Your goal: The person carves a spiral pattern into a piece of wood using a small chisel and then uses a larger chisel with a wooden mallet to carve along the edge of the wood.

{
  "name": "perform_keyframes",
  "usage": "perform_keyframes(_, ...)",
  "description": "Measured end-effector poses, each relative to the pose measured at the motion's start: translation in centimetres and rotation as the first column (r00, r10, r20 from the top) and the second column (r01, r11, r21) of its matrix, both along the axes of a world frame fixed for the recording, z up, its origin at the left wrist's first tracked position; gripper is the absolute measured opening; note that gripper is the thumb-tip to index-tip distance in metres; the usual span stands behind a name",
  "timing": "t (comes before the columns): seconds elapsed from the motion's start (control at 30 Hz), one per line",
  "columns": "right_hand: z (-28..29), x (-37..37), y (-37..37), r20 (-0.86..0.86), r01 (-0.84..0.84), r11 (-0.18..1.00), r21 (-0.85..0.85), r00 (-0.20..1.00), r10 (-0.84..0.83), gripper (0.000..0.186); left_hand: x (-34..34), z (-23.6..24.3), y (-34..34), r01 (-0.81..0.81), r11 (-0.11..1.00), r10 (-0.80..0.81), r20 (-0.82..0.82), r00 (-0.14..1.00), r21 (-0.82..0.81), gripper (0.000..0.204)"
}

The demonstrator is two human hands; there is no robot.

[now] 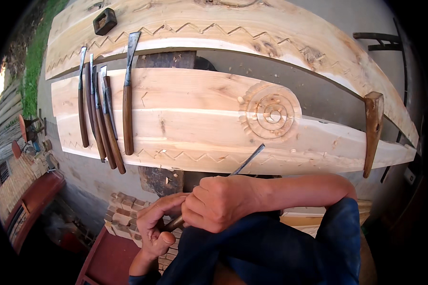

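Observation:
A carving chisel point(247, 162) slants across my lap, its metal blade pointing up and right toward the carved board point(190, 128). My right hand point(219, 202) is wrapped in a fist round its upper part. The lower end of its wooden handle lies between the thumb and fingers of my left hand point(154, 222), which curl loosely about it. Just beyond the blade tip, the board bears a carved round rosette point(273, 115) with a spiral centre and notched rim. A zigzag line is cut along the board's near edge.
Several long-handled chisels point(100, 114) lie across the board's left part, beside a wide chisel point(128, 95). A tapered wooden mallet point(373, 133) rests on its right end. Behind is a second zigzag-carved board point(214, 28) with a small dark square box point(104, 22). Wooden blocks point(121, 213) are stacked below left.

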State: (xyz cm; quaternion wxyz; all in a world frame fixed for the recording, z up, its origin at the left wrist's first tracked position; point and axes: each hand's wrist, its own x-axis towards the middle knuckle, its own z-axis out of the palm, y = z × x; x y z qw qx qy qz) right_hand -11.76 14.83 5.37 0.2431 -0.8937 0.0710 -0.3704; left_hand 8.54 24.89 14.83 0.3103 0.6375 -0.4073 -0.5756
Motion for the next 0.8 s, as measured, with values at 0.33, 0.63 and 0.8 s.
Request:
perform_keyframes(0.33,-1.8,0.8,0.5,0.040,-0.150,0.986,0.076,0.988,0.147,0.039,-1.4,-0.2,3.7,-0.220,0.954,0.248,-0.127,0.960,0.202,0.116)
perform_keyframes(0.63,-1.9,0.8,0.0,0.068,-0.131,0.980,0.148,0.990,0.122,0.041,-1.3,-0.1,2.7,-0.202,0.954,0.229,-0.104,0.968,0.221,0.120)
perform_keyframes(0.8,-1.7,1.1,-0.1,0.090,-0.121,0.980,0.160,0.990,0.108,0.041,-1.8,0.8,1.5,-0.244,0.933,0.277,-0.097,0.956,0.263,0.123)
